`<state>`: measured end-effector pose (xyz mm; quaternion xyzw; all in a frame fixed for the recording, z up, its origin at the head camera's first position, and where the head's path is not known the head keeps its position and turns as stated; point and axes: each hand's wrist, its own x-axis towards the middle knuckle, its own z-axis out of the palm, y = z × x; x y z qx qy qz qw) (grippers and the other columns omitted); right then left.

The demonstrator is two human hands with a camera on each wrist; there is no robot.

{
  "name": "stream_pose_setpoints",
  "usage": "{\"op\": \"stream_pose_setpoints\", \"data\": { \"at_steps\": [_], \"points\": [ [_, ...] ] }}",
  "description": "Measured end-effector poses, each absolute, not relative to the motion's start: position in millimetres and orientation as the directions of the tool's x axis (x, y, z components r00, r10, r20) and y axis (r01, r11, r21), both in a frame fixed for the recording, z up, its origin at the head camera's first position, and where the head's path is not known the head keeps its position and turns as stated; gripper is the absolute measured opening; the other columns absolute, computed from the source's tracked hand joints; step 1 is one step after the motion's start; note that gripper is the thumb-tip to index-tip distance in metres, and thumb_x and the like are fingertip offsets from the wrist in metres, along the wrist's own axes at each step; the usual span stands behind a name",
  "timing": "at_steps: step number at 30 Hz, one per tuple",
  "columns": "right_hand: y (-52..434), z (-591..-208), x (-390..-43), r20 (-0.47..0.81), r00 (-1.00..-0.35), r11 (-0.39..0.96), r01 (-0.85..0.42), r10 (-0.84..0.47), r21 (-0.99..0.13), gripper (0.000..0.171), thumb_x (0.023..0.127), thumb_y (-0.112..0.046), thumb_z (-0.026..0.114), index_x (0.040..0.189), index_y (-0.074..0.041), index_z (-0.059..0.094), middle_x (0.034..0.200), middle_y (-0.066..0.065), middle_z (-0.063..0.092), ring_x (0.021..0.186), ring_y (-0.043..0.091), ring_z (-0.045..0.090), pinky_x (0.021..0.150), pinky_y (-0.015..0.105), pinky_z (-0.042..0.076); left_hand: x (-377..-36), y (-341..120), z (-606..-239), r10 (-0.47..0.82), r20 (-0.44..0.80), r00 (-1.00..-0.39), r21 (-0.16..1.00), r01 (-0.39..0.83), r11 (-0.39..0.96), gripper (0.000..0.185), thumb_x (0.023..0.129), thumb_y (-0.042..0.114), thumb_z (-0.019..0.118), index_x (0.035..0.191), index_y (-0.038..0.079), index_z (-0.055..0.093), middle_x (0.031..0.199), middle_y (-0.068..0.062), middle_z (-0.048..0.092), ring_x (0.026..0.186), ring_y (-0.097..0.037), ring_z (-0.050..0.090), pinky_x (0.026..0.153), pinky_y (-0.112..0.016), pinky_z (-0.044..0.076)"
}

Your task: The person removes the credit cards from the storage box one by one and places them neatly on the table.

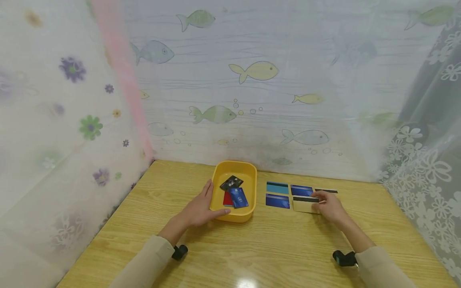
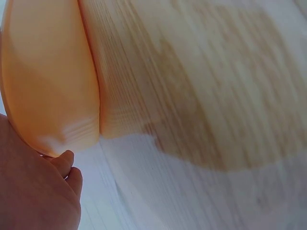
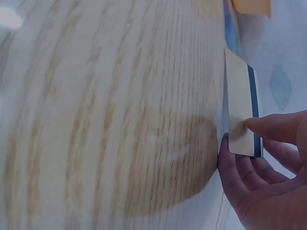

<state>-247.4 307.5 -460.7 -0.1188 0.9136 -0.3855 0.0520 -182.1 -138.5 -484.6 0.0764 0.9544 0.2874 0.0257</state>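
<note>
My right hand [image 1: 329,206] pinches the right end of a cream card [image 1: 304,206] with a dark stripe. In the right wrist view the thumb lies on the card's striped face, the fingers behind it, and the card is tilted up off the table. Around it lie a light blue striped card [image 1: 277,190], two dark blue cards, and another striped card [image 1: 331,191] partly behind the hand. My left hand [image 1: 199,209] holds a yellow plastic bin [image 1: 253,192] at its near left corner, thumb over the near rim. Inside are black [image 1: 230,183], blue [image 1: 239,198] and red [image 1: 227,199] cards.
The bin and cards stand on a wood-grain table [image 1: 230,248] near its back edge. Behind hangs a fish-print curtain [image 1: 252,92]; floral curtains [image 1: 72,132] close off the left and right sides. A black wrist device [image 1: 343,258] sits at each sleeve cuff.
</note>
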Motion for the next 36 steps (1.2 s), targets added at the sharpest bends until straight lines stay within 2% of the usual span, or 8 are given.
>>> {"op": "stream_pose_setpoints", "data": {
  "at_steps": [9,12,16,18,25,36],
  "points": [
    [302.5,-468.0,-252.2,-0.004,-0.965,0.735,-0.198,-0.263,-0.649,0.042,0.090,-0.004,0.069,0.128,0.010,0.061,0.132,0.042,0.052,0.111,0.052,0.060,0.084,0.054,0.055,-182.6,-138.7,-485.8,0.161,-0.008,-0.987,0.550,0.130,0.825,0.127,0.081,0.085,0.058,0.165,0.008,0.002,0.173,-0.011,0.000,0.150,-0.037,0.032,0.117,-0.052,0.035],
    [301.2,-470.2,-254.6,-0.002,-0.964,0.747,-0.206,-0.268,-0.632,0.042,0.089,-0.003,0.069,0.127,0.011,0.062,0.131,0.042,0.053,0.109,0.049,0.062,0.079,0.049,0.055,-182.5,-138.5,-485.5,0.160,-0.010,-0.987,0.546,0.129,0.828,0.127,0.081,0.085,0.058,0.165,0.008,0.003,0.173,-0.011,0.001,0.150,-0.037,0.033,0.117,-0.052,0.035],
    [300.0,-471.7,-257.4,-0.004,-0.964,0.762,-0.209,-0.267,-0.613,0.041,0.088,-0.002,0.067,0.126,0.012,0.062,0.128,0.041,0.056,0.097,0.038,0.063,0.071,0.041,0.052,-182.7,-138.4,-485.5,0.160,-0.008,-0.987,0.543,0.130,0.830,0.127,0.081,0.086,0.058,0.165,0.008,0.003,0.173,-0.011,0.001,0.149,-0.037,0.034,0.117,-0.052,0.036],
    [299.5,-471.6,-258.1,-0.007,-0.963,0.768,-0.211,-0.270,-0.605,0.040,0.089,-0.001,0.067,0.126,0.012,0.062,0.128,0.041,0.056,0.097,0.037,0.062,0.072,0.042,0.052,-183.1,-138.3,-485.7,0.159,-0.004,-0.987,0.543,0.132,0.830,0.127,0.081,0.085,0.058,0.165,0.008,0.003,0.173,-0.011,0.001,0.149,-0.037,0.034,0.117,-0.052,0.036],
    [295.4,-469.3,-257.9,0.005,-0.955,0.776,-0.245,-0.298,-0.581,0.037,0.087,0.003,0.064,0.122,0.014,0.064,0.130,0.039,0.057,0.116,0.056,0.056,0.089,0.061,0.051,-182.4,-138.1,-487.0,0.151,-0.009,-0.988,0.539,0.123,0.833,0.127,0.081,0.086,0.057,0.165,0.008,0.003,0.173,-0.010,0.001,0.148,-0.038,0.036,0.115,-0.052,0.037],
    [293.4,-473.8,-261.6,0.030,-0.951,0.797,-0.275,-0.308,-0.537,0.031,0.086,0.008,0.065,0.116,0.015,0.067,0.121,0.039,0.062,0.117,0.057,0.057,0.095,0.063,0.049,-182.3,-137.7,-484.6,0.156,-0.004,-0.988,0.541,0.129,0.831,0.127,0.081,0.085,0.058,0.165,0.007,0.003,0.173,-0.010,0.001,0.148,-0.038,0.036,0.116,-0.052,0.037]
  ]
}}
